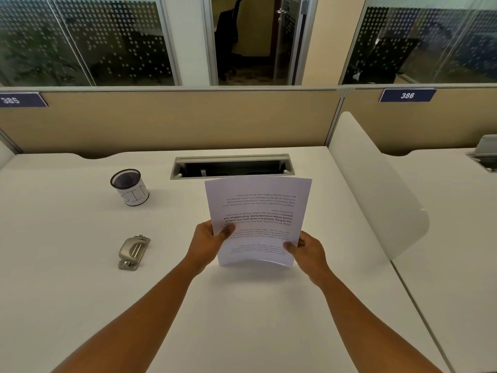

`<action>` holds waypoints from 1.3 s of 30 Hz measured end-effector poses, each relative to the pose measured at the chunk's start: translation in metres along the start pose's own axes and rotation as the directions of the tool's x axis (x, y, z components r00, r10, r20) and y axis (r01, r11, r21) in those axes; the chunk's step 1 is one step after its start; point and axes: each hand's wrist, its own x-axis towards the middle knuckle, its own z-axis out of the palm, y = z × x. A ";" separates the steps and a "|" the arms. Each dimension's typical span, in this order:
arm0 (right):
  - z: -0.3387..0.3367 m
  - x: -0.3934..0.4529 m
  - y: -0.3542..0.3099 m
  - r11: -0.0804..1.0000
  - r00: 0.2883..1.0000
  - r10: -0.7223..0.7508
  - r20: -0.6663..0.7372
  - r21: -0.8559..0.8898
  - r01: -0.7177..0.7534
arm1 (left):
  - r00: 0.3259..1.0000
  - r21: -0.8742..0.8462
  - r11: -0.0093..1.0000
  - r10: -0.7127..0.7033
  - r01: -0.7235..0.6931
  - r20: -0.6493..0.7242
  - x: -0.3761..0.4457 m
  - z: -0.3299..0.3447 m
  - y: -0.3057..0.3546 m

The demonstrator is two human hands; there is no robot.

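Note:
A white sheet of paper (258,205) with printed text, upside down to me, is held above the white desk (80,292), bowed slightly. My left hand (208,242) grips its lower left edge, thumb on the printed face. My right hand (309,250) grips the lower right corner, thumb on top. I cannot tell whether it is one sheet or a thin stack.
A silver hole punch (133,251) lies on the desk to the left. Further back left stands a black mesh cup (130,187) wrapped in a white label. A cable slot (232,166) opens behind the paper. A white curved divider (376,189) bounds the right side.

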 end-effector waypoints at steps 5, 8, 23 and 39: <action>-0.001 0.002 -0.003 1.000 1.000 -0.019 0.003 0.025 0.019 | 0.999 -0.004 1.000 0.026 -0.027 -0.025 0.002 -0.001 0.000; 0.001 0.000 -0.002 1.000 1.000 -0.011 0.025 0.027 0.011 | 1.000 0.026 1.000 0.003 -0.003 0.002 0.001 -0.001 -0.002; -0.003 0.004 -0.018 0.968 1.000 -0.001 -0.008 0.252 0.003 | 1.000 -0.072 0.997 -0.020 0.021 0.010 0.002 -0.009 -0.005; 0.004 0.010 -0.025 0.703 0.988 0.072 0.133 0.696 -0.145 | 0.992 -0.319 0.944 -0.113 0.090 -0.057 0.002 -0.007 -0.004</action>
